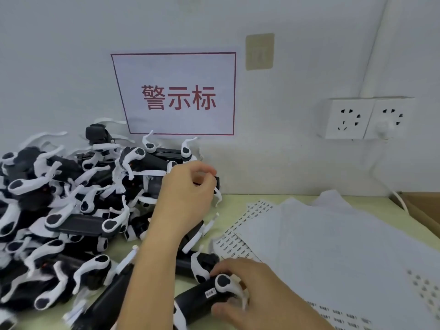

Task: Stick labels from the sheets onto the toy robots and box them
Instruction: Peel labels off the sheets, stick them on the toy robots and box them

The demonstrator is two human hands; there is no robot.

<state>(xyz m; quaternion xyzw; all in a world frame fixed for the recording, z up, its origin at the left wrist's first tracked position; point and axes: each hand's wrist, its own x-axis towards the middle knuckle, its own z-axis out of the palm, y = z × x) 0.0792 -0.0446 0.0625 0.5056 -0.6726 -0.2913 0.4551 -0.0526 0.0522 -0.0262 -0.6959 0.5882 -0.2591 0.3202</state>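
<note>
Head view, one moment of the labelling job. Toy robots (71,210), black bodies with white legs, lie in a large heap across the left half of the frame; I cannot see labels on most of them, so I judge the bulk of the work is still ahead. My left hand (188,198) reaches to the right edge of the heap at centre frame, fingers curled around a robot there (215,184), though what exactly they grip is partly hidden. My right hand (250,289), at lower centre, holds one robot (202,296) by its leg end; a small white label (210,294) already sits on its black body, so I judge this one ready for boxing. Label sheets (235,244) lie just right of the hands, partly covered by plain white sheets (333,246) spread over the lower right. A cardboard box (421,208) shows only as an edge at the right border; its contents are out of sight. On the wall, upper centre, hangs a red-bordered sign (176,94); at right, a socket block (366,117).
</note>
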